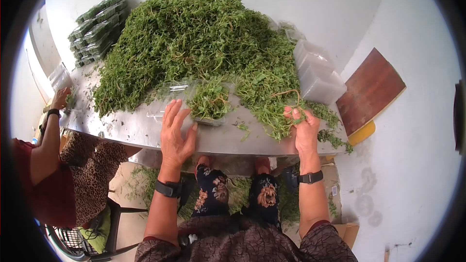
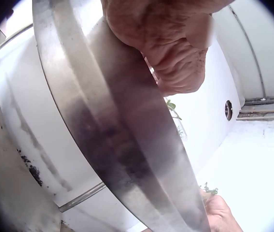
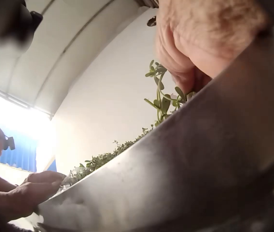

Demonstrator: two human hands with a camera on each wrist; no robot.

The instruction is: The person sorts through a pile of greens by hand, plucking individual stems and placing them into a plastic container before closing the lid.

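Observation:
Green sprigs fill a clear plastic tray [image 1: 211, 120] near the front of the metal table, its clear lid [image 1: 178, 87] folded back behind. My left hand [image 1: 177, 133] lies at the tray's left side, fingers extended, holding nothing. To the right, my right hand [image 1: 307, 133] pinches a leafy sprig [image 1: 291, 92] with a long reddish stem, beside loose greens [image 1: 274, 116]. In the right wrist view, leaves [image 3: 163, 104] hang below the right hand [image 3: 199, 38]. The left wrist view shows the left hand [image 2: 166, 43] over the table's metal edge [image 2: 122, 121].
A large heap of greens [image 1: 179, 39] covers the table's middle. Filled packs [image 1: 99, 29] are stacked at the back left, empty clear containers [image 1: 318, 75] at the right. Another person [image 1: 46, 165] sits at the left. A brown board [image 1: 371, 92] leans on the right wall.

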